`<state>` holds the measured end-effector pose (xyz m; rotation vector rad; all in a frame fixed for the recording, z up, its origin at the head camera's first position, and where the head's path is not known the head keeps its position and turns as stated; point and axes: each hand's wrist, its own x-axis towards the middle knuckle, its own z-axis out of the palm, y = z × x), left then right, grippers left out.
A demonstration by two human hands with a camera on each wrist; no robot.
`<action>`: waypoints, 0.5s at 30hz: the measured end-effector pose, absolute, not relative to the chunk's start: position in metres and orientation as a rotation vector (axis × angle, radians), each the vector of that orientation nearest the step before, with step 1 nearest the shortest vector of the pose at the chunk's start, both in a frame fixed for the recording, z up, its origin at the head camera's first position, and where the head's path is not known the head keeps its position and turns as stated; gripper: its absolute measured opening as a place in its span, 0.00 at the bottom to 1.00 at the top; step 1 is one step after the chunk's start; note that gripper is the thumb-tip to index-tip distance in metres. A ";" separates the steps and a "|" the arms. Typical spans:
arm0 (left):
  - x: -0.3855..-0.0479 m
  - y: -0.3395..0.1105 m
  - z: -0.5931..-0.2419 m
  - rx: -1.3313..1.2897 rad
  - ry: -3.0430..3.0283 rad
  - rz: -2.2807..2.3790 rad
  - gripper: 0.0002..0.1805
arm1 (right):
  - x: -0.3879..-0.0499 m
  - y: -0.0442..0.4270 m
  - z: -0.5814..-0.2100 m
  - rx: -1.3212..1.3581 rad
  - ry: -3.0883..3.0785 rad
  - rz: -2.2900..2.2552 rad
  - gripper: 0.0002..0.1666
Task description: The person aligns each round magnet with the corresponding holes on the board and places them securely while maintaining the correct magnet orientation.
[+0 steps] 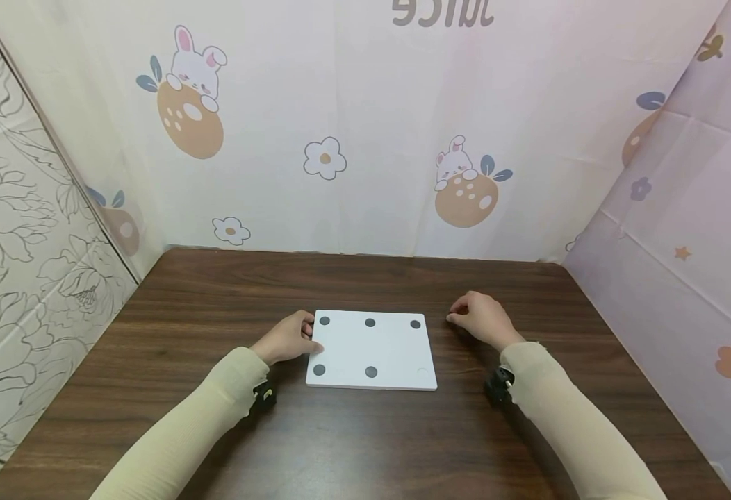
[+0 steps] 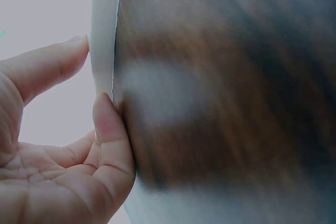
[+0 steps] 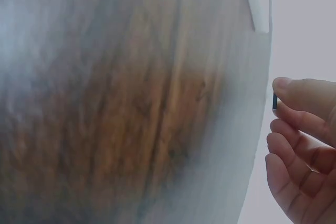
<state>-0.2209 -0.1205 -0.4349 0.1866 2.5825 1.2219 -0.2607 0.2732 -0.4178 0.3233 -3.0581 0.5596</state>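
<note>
A white rectangular board (image 1: 372,349) with several dark round spots lies flat on the table. A faint ring outline shows near its lower right corner. My left hand (image 1: 289,337) holds the board's left edge, its thumb on top and its fingers curled at the side; the left wrist view shows the thumb and fingertips against the board's pale edge (image 2: 104,30). To the right of the board, slightly above the table, my right hand (image 1: 483,321) pinches a small, thin dark piece (image 3: 274,102) between thumb and index finger, seen edge-on.
The dark wood-grain table (image 1: 365,444) extends around the board on all sides. A white curtain (image 1: 378,83) with rabbit and flower prints hangs behind its far edge, and patterned panels stand at both sides. A dark device (image 1: 499,386) sits at the right wrist.
</note>
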 end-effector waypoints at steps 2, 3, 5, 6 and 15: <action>-0.221 -0.120 -0.435 0.186 2.582 1.222 0.33 | -0.258 0.271 -0.417 0.337 -3.053 0.562 0.13; -0.221 -0.120 -0.435 0.186 2.582 1.221 0.33 | -0.256 0.269 -0.416 0.344 -3.049 0.568 0.13; -0.220 -0.120 -0.435 0.187 2.580 1.224 0.33 | -0.253 0.266 -0.415 0.358 -3.044 0.571 0.13; -0.220 -0.120 -0.435 0.187 2.580 1.226 0.33 | -0.252 0.265 -0.415 0.369 -3.040 0.576 0.13; -0.221 -0.121 -0.437 0.190 2.582 1.217 0.32 | -0.236 0.253 -0.410 0.434 -3.006 0.623 0.11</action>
